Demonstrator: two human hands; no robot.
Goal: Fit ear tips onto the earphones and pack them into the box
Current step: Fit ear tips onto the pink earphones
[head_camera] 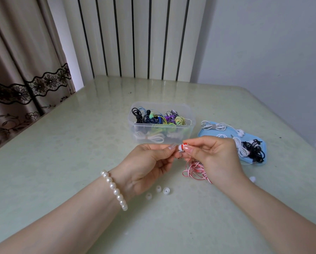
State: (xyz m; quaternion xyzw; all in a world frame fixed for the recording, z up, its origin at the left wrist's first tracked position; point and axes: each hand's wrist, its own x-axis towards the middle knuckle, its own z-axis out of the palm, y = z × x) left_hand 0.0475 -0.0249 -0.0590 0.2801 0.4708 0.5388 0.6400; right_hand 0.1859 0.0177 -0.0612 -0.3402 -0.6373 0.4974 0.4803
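My right hand (215, 158) pinches a red-and-white earbud (182, 146) just in front of the clear plastic box (135, 132). My left hand (149, 165) meets it from the left, its fingertips pinched at the earbud's tip; whether an ear tip is between them I cannot tell. The earbud's red-and-white cable (195, 170) lies coiled on the table under my right hand. Three loose white ear tips (158, 191) lie below my left hand, and another ear tip (252, 179) sits at the right. The box holds several coloured earphones.
A blue lid (261, 149) to the right of the box carries white and black earphones. The pale green table (61, 153) stretches around them. A curtain hangs at the left and a ribbed radiator stands behind the table.
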